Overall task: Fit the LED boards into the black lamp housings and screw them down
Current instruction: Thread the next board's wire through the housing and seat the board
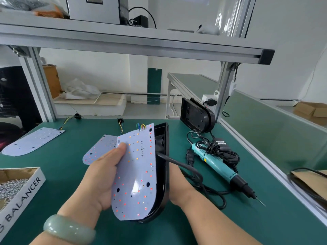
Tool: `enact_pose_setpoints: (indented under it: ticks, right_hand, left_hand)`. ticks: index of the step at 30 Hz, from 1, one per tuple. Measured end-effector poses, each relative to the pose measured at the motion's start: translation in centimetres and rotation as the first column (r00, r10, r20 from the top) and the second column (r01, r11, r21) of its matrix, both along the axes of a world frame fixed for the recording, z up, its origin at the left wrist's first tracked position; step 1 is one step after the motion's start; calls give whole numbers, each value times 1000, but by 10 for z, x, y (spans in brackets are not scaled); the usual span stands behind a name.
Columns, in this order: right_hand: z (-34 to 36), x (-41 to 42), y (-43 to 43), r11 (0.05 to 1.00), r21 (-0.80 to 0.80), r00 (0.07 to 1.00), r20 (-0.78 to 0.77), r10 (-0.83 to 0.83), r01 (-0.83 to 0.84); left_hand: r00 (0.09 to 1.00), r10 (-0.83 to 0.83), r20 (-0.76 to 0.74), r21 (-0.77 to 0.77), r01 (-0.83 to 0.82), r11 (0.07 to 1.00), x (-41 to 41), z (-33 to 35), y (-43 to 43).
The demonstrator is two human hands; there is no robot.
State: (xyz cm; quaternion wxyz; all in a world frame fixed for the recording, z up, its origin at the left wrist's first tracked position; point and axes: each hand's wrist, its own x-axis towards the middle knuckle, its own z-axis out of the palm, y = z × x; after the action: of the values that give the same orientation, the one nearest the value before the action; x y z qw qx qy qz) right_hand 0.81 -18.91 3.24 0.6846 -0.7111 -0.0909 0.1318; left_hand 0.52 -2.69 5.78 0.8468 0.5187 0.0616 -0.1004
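The left hand (104, 175) pinches the LED board (138, 174), thumb on its face, tilted against the open black lamp housing (163, 174). The right hand (178, 190) seems to grip the housing from behind, fingers hidden. Tuck the wires (141, 126) in first, then lay the board flat, holes lined up.

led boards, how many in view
3: held board in the left hand against the black housing; second board flat on the mat behind it; third board at far left. More may be hidden.
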Motion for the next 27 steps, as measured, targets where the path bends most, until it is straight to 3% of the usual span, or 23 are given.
enact_pose_setpoints:
  ticks: [2, 4, 6, 9, 13, 15, 18, 20, 22, 24, 27]
  right_hand:
    - [1, 3, -4, 979, -194, 994, 101, -42, 61]
    - [1, 4, -3, 971, -202, 972, 217, -84, 129]
    - [-1, 6, -2, 967, -108, 933, 308, -187, 230]
    - [-8, 11, -6, 953, -129, 918, 330, -220, 275]
    - [-13, 15, -17, 881, -211, 887, 295, -356, 423]
    - [-15, 20, -20, 801, -147, 804, 259, -535, 580]
    - [-14, 27, -29, 604, 55, 598, 100, -796, 795]
    - [-13, 25, -34, 517, 125, 501, 142, -854, 847]
    - [-11, 20, -35, 560, 144, 492, 336, -803, 816]
    - [-6, 13, -27, 666, 118, 523, 525, -672, 737]
    - [-2, 7, -11, 802, -56, 632, 649, -423, 594]
  left_hand:
    - [999, 38, -24, -13, -38, 999, 0, 1, 1]
    - [998, 46, -40, -22, -47, 999, 0, 2, 2]
    - [999, 22, -35, -15, -23, 1000, -2, 3, 1]
    - [1000, -6, -23, -27, 5, 1000, -3, 5, 0]
    - [984, 177, -22, -86, -179, 980, 7, 10, 25]
    - [967, 251, -33, -112, -254, 961, 12, 11, 47]
    - [952, 304, -37, -87, -306, 948, 16, 6, 69]
    - [941, 338, -32, 6, -338, 941, 17, 4, 68]
    - [957, 291, 4, 77, -291, 954, 18, 1, 58]
    - [979, 204, 26, 108, -205, 973, 16, 0, 43]
    - [992, 66, 109, 91, -76, 993, 7, 3, 17]
